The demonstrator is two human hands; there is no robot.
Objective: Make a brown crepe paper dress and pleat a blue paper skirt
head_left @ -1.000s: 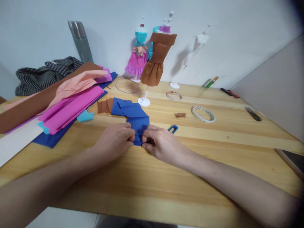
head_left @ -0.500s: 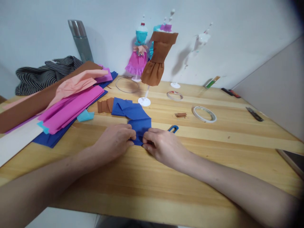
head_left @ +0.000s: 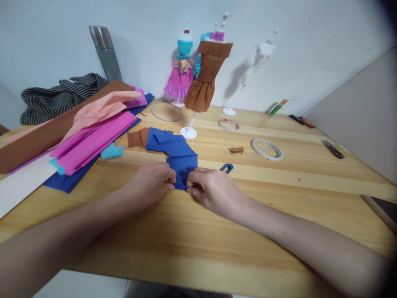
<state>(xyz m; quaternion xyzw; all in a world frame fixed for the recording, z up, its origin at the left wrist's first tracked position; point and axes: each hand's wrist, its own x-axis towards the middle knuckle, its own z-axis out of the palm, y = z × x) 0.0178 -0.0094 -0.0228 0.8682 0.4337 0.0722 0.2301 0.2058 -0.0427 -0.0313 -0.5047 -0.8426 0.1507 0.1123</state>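
A strip of blue crepe paper [head_left: 181,163] lies bent on the wooden table, its near end between my two hands. My left hand [head_left: 152,180] is closed in a pinch on the left side of that end. On the right side, my right hand [head_left: 214,188] pinches the same end near its lower corner. The far part of the strip rests beside a folded piece of brown crepe paper [head_left: 137,138]. Just beyond my right hand lies a blue-handled tool [head_left: 227,168], partly hidden by the hand.
A small mannequin in a brown paper dress [head_left: 208,74] stands behind the strip. Crepe paper sheets [head_left: 96,142] are heaped at left, near a bottle [head_left: 106,54]. Tape rolls [head_left: 267,150], brown scraps [head_left: 236,150], a cutter [head_left: 333,149] and a dark-screened device [head_left: 383,211] lie to the right.
My left hand has shifted very slightly to the left along the edge of the blue paper. My right hand and the paper look practically the same.
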